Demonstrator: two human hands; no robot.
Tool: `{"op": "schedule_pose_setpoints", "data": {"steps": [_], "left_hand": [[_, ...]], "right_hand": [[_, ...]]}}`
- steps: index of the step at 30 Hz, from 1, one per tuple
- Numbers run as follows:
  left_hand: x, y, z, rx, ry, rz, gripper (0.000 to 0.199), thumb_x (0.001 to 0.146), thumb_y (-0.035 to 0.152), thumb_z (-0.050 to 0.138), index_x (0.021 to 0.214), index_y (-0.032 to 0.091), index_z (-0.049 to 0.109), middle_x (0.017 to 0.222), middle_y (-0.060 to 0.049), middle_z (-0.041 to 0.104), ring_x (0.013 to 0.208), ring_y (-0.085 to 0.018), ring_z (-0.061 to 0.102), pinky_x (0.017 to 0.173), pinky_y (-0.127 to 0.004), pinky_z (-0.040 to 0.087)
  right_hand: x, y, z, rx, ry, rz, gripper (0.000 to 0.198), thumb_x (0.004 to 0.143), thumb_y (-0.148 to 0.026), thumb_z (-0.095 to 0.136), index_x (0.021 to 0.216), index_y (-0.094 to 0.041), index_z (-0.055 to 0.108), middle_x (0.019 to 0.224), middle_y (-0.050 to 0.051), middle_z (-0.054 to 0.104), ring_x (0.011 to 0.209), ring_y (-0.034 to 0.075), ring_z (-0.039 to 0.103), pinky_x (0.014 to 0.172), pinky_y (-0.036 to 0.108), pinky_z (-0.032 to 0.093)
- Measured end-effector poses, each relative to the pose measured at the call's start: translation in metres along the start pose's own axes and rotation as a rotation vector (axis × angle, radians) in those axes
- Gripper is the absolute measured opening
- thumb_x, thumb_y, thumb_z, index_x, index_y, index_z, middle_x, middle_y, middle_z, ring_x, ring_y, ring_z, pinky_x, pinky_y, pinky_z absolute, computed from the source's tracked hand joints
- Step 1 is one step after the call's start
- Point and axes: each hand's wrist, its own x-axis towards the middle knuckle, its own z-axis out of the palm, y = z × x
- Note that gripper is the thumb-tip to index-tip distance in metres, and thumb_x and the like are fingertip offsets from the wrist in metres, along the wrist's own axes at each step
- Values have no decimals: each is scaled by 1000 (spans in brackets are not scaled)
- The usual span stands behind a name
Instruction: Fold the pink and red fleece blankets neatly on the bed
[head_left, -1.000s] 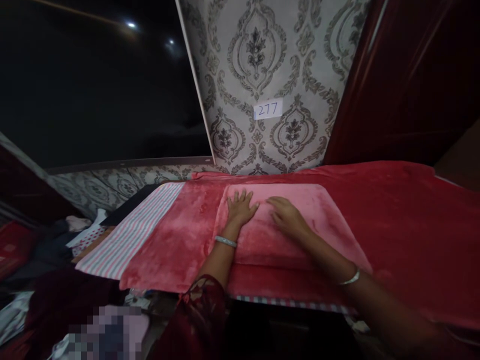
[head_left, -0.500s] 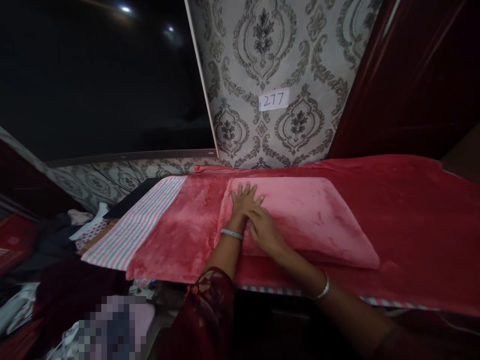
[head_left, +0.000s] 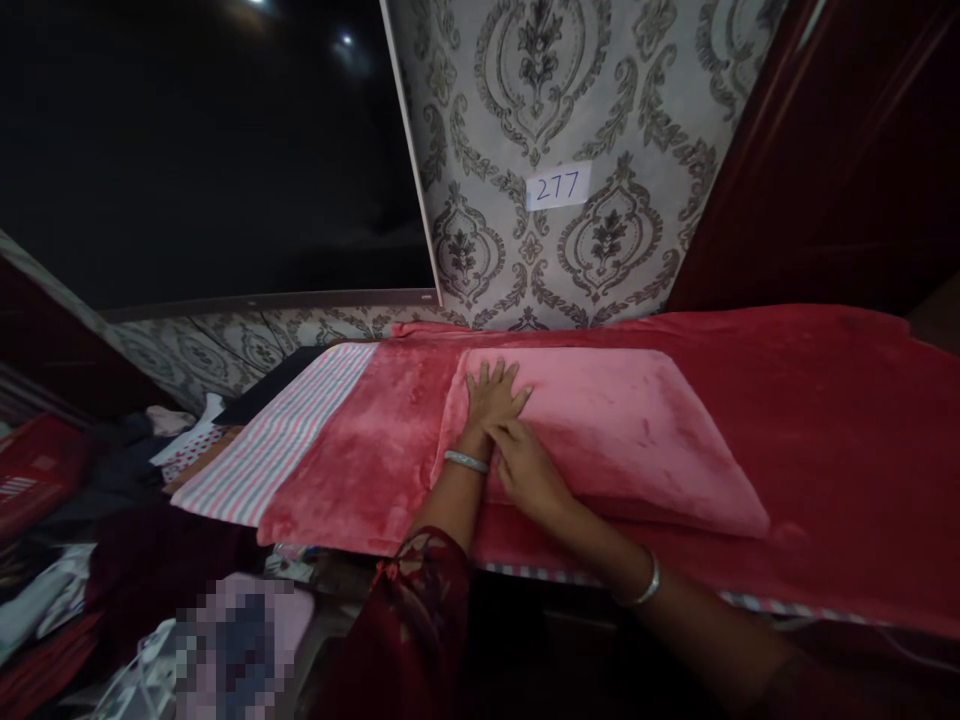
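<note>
We judge the work to be partway along: the pink plush piece [head_left: 615, 415] already lies as a flat, padded rectangle on the red cloth [head_left: 817, 440], around the middle of the surface [head_left: 262, 388], its top mostly smooth with a few darker marks. Not gathered in, as far as we see, are the red cloth, spread wide toward the right end, and the striped cloth [head_left: 289, 440], flat near the left end. Our left hand [head_left: 495, 402] rests palm down on the piece near its left edge, fingers splayed wide; our right hand [head_left: 531, 475] is bunched narrow against the left wrist, and we cannot tell whether its fingertips pinch anything. We cannot make out whether the piece is separate or a turned-over part of the red cloth. Cloth hides most of the surface's front edge, shadow swallows what lies below, and an object [head_left: 244, 640] at lower left is pixelated.
</note>
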Motion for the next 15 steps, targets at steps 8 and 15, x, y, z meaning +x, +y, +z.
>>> {"op": "schedule_pose_setpoints", "data": {"steps": [8, 15], "left_hand": [[0, 1, -1, -14, -14, -8, 69, 99, 62, 32, 159, 27, 33, 169, -5, 25, 156, -37, 16, 124, -63, 11], [-3, 2, -4, 9, 13, 2, 68, 100, 62, 29, 158, 27, 35, 169, -5, 26, 156, -36, 18, 124, -64, 14]], "right_hand": [[-2, 4, 0, 66, 36, -20, 47, 81, -3, 46, 119, -19, 70, 111, 11, 66, 106, 24, 59, 100, 46, 51], [-8, 3, -6, 122, -71, -105, 39, 83, -3, 47, 108, -19, 72, 104, 9, 68, 99, 22, 62, 92, 41, 54]]}}
